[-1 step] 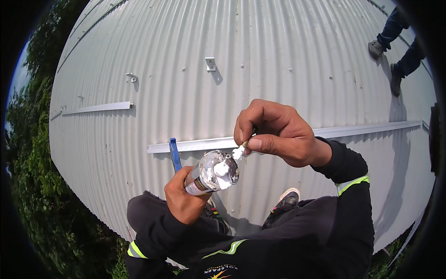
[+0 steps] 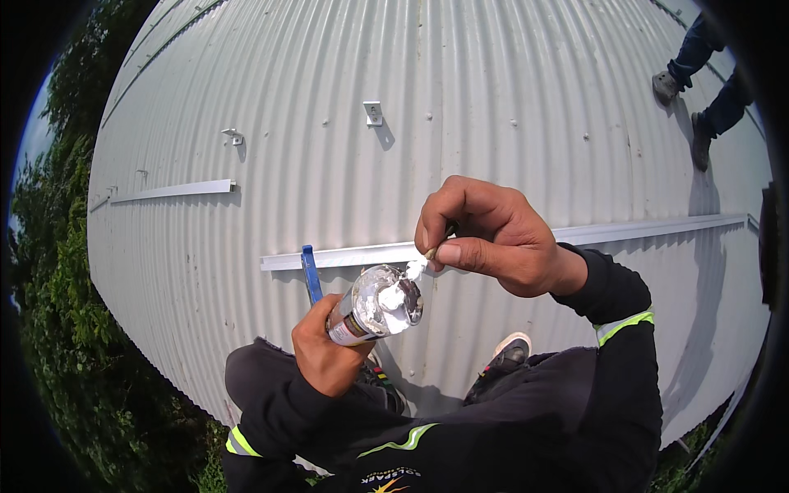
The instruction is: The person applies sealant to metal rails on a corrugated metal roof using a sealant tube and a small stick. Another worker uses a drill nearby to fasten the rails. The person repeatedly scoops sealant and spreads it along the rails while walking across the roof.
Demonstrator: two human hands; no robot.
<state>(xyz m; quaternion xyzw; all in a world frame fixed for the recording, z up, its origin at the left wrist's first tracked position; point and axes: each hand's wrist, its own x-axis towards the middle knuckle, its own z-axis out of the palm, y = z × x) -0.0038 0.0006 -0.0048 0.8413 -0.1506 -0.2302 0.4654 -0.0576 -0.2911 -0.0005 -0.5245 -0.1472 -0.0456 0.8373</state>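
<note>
My left hand (image 2: 329, 353) is wrapped round a small can-like container (image 2: 358, 327), tilted toward the right, its open end smeared with thick white paste (image 2: 396, 300). A flat blue bar (image 2: 310, 271) sticks up just beyond that hand; whether the hand grips it too, I cannot tell. Above the container's rim, my right hand (image 2: 493, 242) pinches a small piece (image 2: 431, 255) between thumb and fingers. White paste clings to its lower end and touches or nearly touches the rim. Most of the piece is hidden in the fingers.
Under me is a pale corrugated metal roof (image 2: 329, 181). A long metal rail (image 2: 649, 231) crosses it beyond my hands, with a shorter rail (image 2: 177, 191) at left. Metal brackets (image 2: 373, 113) stand farther off. Another person's legs (image 2: 699, 57) are at far right; trees (image 2: 57, 271) border the left edge.
The paste-covered end under my right fingers has shifted slightly left, closer to the container's rim. My left hand and the container have hardly moved.
</note>
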